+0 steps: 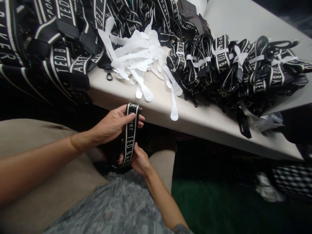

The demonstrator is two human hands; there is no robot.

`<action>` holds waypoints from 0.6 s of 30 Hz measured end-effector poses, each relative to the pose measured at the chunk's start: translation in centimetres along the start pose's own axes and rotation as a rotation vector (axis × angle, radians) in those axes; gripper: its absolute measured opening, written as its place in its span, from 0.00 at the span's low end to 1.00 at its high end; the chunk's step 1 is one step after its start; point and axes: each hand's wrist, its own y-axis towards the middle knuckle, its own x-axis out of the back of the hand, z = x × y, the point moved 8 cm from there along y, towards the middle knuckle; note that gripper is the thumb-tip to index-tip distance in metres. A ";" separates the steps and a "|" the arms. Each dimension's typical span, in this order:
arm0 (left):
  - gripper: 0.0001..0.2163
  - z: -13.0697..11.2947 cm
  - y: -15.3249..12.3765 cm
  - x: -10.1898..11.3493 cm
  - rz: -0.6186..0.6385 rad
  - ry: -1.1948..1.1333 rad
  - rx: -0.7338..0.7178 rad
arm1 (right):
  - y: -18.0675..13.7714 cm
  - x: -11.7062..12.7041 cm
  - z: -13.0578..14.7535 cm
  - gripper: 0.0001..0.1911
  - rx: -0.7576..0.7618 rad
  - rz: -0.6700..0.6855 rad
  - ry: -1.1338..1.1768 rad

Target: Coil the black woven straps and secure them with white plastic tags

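Left hand (pixel 110 125) grips folded black strap (pixel 129 136) at its top; right hand (pixel 138 160) pinches its lower end, frame centre, below the surface (pixel 195 117) edge.

The bare strip of table (pixel 195 117) along its near edge gives open passage, broken only by a few white scalloped ties (pixel 136 55) trailing from their pile. Behind it, bundled black straps (pixel 234 68) crowd the right, and loose straps (pixel 56 55) heap over the left corner and hang past the edge. Below the edge, the room over the lap holds both hands (pixel 112 125) and the folded strap (pixel 130 136) between them.
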 end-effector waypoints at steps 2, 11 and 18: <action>0.15 -0.7 -0.4 -0.5 0.040 0.110 -0.042 | 0.2 -0.1 0.1 0.29 0.028 0.026 -0.031; 0.09 -4.7 -0.9 0.1 0.020 -0.051 -0.093 | -1.0 2.1 1.7 0.30 0.001 -0.009 -0.369; 0.15 -6.3 0.2 1.4 -0.042 -0.026 -0.136 | 0.3 1.1 3.1 0.31 -0.004 0.065 -0.397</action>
